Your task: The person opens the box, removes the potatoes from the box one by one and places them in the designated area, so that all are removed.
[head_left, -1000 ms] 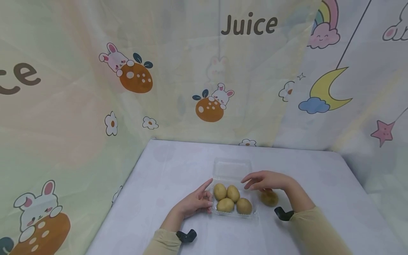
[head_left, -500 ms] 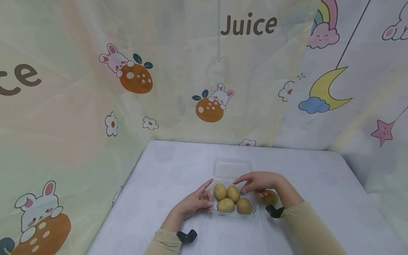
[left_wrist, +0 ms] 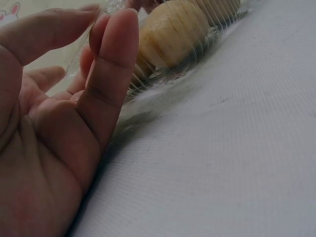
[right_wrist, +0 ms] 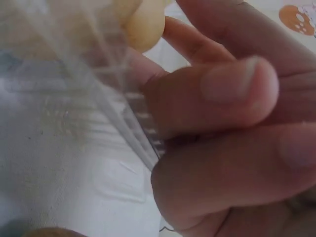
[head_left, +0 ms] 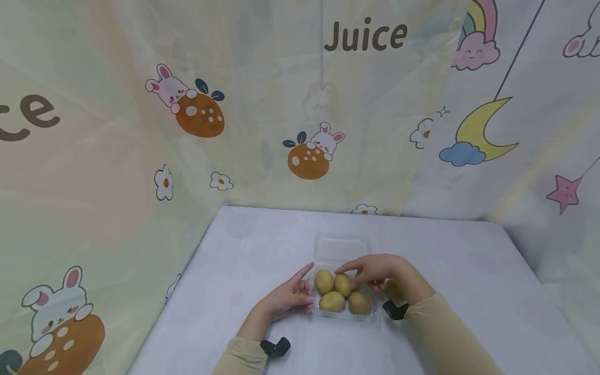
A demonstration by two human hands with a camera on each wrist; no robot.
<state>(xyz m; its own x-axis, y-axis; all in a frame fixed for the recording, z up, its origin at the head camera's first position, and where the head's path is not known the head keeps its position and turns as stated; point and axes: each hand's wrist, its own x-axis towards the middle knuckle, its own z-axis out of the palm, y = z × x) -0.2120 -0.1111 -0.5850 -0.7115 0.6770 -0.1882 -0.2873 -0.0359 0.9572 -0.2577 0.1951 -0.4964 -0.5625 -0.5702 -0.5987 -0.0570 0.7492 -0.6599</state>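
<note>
A clear plastic clamshell box point(head_left: 344, 316) stands in the middle of the table with its lid point(head_left: 342, 249) folded back. Several potatoes point(head_left: 332, 301) lie in it. At the box's left side, my left hand point(head_left: 285, 299) pinches the rim, index finger stretched along the edge; the left wrist view shows a potato point(left_wrist: 173, 32) through the ribbed wall. My right hand point(head_left: 377, 268) reaches in over the right side, thumb and index finger around the back right potato point(head_left: 344, 285). Its other fingers point(right_wrist: 212, 98) are bent beside the plastic wall in the right wrist view.
Another potato point(head_left: 395, 291) sits on the white table point(head_left: 262, 239) right of the box, partly hidden by the right wrist. A black wrist mount point(head_left: 275, 347) is on each arm. Printed cloth point(head_left: 262, 104) hangs behind and beside the table.
My right hand has moved left from the box's right edge, and its thumb and index finger now reach the back right potato. The left hand and the box have stayed in place.
</note>
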